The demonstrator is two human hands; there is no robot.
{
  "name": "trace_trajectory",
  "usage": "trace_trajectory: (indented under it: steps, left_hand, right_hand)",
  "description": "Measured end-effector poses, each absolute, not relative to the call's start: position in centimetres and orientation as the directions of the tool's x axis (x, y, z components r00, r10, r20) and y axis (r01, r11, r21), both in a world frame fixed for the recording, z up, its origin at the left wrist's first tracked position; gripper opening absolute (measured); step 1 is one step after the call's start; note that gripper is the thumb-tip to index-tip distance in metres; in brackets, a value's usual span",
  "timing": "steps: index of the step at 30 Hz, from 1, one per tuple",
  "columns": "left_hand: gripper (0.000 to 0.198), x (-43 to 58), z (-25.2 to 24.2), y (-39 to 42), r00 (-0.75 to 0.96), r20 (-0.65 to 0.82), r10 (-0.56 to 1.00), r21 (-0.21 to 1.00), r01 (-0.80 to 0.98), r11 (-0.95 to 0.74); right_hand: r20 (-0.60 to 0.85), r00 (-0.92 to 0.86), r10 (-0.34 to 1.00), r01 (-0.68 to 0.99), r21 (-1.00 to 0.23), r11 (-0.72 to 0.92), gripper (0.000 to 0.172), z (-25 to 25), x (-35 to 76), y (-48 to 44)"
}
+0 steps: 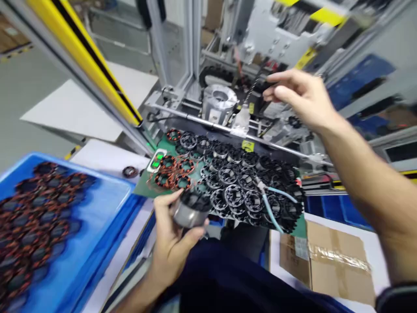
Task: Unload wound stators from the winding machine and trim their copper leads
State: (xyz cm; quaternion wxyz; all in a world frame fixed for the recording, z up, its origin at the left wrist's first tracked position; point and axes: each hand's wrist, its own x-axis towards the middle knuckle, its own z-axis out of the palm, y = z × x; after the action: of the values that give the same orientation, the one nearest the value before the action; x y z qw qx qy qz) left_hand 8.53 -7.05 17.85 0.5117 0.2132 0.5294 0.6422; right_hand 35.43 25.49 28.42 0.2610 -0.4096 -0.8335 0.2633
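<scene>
Here the left hand (172,241) grips a round motor housing (191,209), just below the black rotor rings (247,187). The right hand (301,98) pinches a thin dark tool (252,89) above the machine fixture (219,101).

A short metal cylinder (191,209) with a dark, toothed ring on top sits tilted between the left fingers (169,201), gripped around its silver wall.

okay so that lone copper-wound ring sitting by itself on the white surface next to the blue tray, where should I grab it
Take the lone wound ring by its outer rim, coming straight down from above. It lies flat on the white surface, apart from the blue tray, so both sides of the rim look free. Blur hides finer detail.
</scene>
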Motion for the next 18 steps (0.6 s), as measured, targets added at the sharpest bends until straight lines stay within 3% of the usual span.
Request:
trace_trajectory:
  steps: [2, 4, 7, 12, 18]
  left_hand:
    - [0.083, 8.7, 18.3, -6.1, -0.321, -0.207, 0.924, 0.919, -0.388, 0.071]
    - [0.080, 8.8, 18.7, -5.2, -0.269, -0.112, 0.957, 0.938, -0.345, 0.013]
    - [0.065, 9.2, 19.1, -4.5, -0.144, 0.043, 0.989, 0.938, -0.335, -0.090]
    - [0.063, 9.8, 19.8, -5.3, -0.009, 0.098, 0.995, 0.917, -0.387, -0.094]
    - [0.072, 9.4, 20.5, -7.0, -0.092, 0.013, 0.996, 0.922, -0.384, -0.048]
  right_hand:
    - [0.131, -0.660, 0.739, 0.346, -0.821, 0.455, 0.051, 29.3, 33.1, 20.1]
    - [-0.053, -0.822, 0.568, 0.293, -0.894, 0.340, 0.054, 29.8, 31.1, 14.9]
    - [-0.156, -0.903, 0.400, 0.280, -0.921, 0.271, 0.061, 29.7, 29.1, 10.0]
    - [-0.199, -0.892, 0.407, 0.281, -0.947, 0.153, 0.052, 29.3, 28.4, 8.4]
    - [-0.233, -0.880, 0.415, 0.254, -0.967, -0.003, 0.046, 29.4, 27.4, 7.3]
